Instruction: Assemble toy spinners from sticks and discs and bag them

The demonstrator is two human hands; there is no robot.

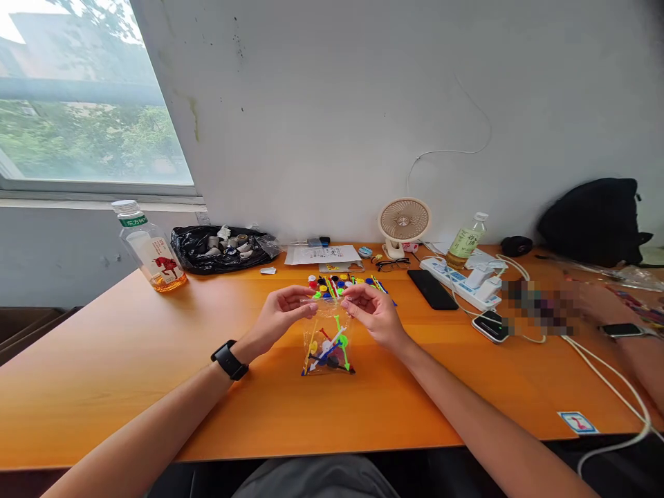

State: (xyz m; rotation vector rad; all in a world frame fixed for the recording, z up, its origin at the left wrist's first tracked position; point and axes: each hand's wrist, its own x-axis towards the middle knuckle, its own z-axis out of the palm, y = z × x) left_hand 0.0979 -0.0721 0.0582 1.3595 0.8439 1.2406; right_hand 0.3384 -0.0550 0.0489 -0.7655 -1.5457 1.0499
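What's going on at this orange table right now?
A person seated at the orange table holds a small clear plastic bag upright by its top edge, left hand and right hand pinching either side. The bag holds colourful plastic sticks and discs. More of the same pieces lie loose just behind it. Another person's arm, wearing a watch, rests at the right edge by a power strip.

clear bag (328,346), colourful plastic pieces inside, upright on table.
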